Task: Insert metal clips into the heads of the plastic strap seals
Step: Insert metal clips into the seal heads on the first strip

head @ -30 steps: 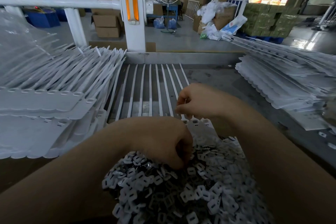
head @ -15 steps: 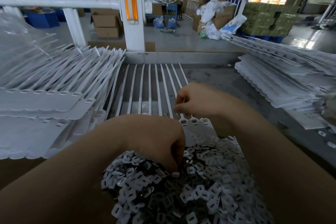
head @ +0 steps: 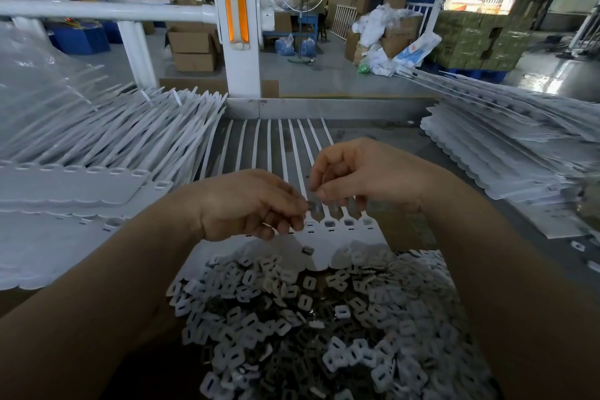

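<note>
Factory floor and stacked cartons fill the far background, and a grey metal bench (head: 406,153) carries the work. Both hands meet over its middle: the left hand (head: 250,205) has its fingers curled, thumb and forefinger pinching a small dark metal clip (head: 311,204), while the right hand (head: 363,172) pinches down beside it, fingertips touching or nearly touching the same clip; which hand bears it I cannot tell. Directly under them lies a joined strip of plastic strap seals (head: 337,237), heads toward the near side in a row running left to right, tails stretching away to the far edge. Heads to the right of the hands already show dark inserts, so the next open head appears to sit just below the left fingertips, the nearer hand for the push. One loose clip (head: 307,249) rests on the strip's flat tab. Nearer still spreads a heap of clips (head: 308,328). More seal strips are stacked at the left (head: 81,179) and right (head: 519,153).
</note>
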The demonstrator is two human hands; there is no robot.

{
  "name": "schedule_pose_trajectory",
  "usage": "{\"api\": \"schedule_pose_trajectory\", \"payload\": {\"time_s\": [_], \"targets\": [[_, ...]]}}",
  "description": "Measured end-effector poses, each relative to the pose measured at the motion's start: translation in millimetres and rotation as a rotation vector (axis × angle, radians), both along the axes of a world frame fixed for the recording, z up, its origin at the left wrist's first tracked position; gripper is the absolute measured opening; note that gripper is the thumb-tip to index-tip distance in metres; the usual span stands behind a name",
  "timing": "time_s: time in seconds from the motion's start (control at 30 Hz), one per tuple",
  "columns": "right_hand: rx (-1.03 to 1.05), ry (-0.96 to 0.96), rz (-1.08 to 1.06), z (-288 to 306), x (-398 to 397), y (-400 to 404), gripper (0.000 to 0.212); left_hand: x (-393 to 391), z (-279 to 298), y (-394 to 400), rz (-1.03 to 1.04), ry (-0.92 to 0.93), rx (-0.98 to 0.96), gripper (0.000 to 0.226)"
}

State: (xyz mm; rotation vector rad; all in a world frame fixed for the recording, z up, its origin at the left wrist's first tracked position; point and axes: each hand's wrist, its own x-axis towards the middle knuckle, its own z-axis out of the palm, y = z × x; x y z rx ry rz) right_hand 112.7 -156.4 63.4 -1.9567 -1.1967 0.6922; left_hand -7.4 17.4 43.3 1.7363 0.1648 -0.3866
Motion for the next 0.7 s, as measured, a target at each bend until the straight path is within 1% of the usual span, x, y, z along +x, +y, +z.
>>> {"api": "schedule_pose_trajectory", "payload": {"time_s": [0.03,0.1,0.33,0.53,0.6,0.7], "targets": [[0.012,0.015,0.007,-0.6,1.0,-0.4,0.01,0.5,-0.3,2.1,0.042,0.013,-0.056,0.006],[0.021,0.019,0.018,-2.4,2.4,-0.6,0.014,1.5,-1.7,5.0,0.085,0.022,-0.11,0.01],[0.041,-0.011,0.001,-7.0,2.3,3.9,0.018,4.8,-5.5,4.3,0.131,0.047,-0.103,0.013],[0.052,-0.054,-0.01,-5.7,-2.3,5.2,0.008,4.3,-5.7,4.1,0.12,0.095,-0.127,0.011],[0.032,-0.078,-0.02,-5.7,-4.0,5.6,0.005,3.9,-5.2,4.5,0.103,0.095,-0.146,0.014],[-0.004,-0.133,-0.053,-6.2,-5.3,6.5,0.014,3.8,-5.3,4.9,0.103,0.026,-0.151,0.021]]}}
